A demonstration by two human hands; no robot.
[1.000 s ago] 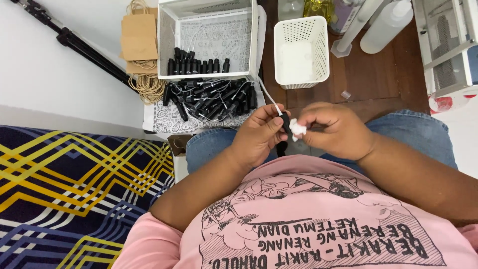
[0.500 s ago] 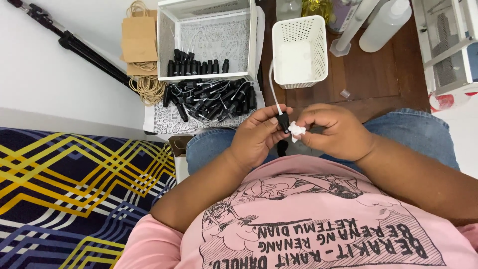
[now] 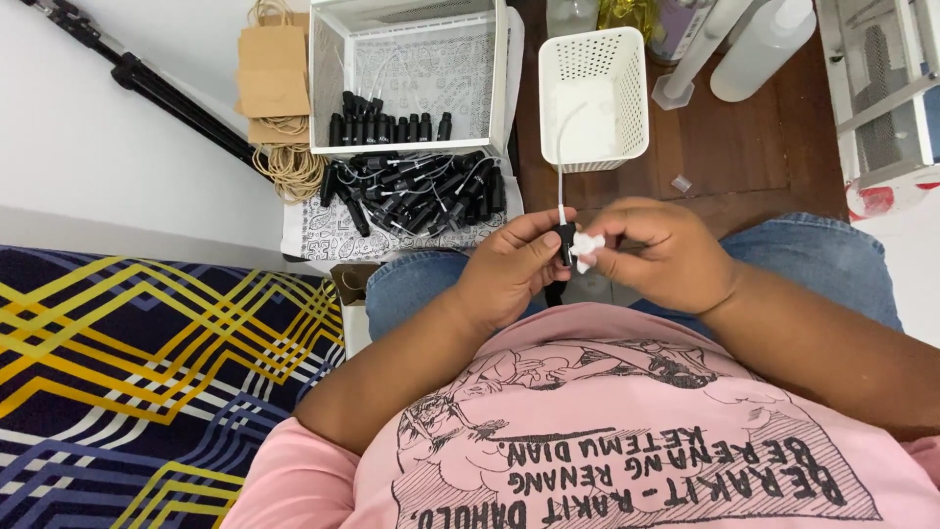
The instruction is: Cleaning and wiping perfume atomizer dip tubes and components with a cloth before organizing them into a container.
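My left hand (image 3: 509, 269) pinches a small black pump cap (image 3: 565, 240) whose thin white tube (image 3: 560, 162) sticks up and away from me. My right hand (image 3: 661, 255) presses a small white wad of cloth or tissue (image 3: 586, 247) against the cap's side. Both hands meet above my lap, over blue jeans (image 3: 803, 264). On the floor ahead lies a loose heap of similar black caps with white tubes (image 3: 416, 191). Behind it a white box (image 3: 406, 73) holds a neat row of black caps (image 3: 387, 127).
A white perforated basket (image 3: 592, 93) stands right of the box on the brown wooden floor. Clear bottles (image 3: 759, 39) stand at the back right. A brown paper bag (image 3: 269, 69), coiled cord (image 3: 294, 167) and a black tripod leg (image 3: 176, 103) lie left. A patterned blue-yellow fabric (image 3: 147, 372) covers the near left.
The black cap has turned in my fingers so its white tube now points more straight up. My right hand's wad stays on the cap. Hands stay in the same place.
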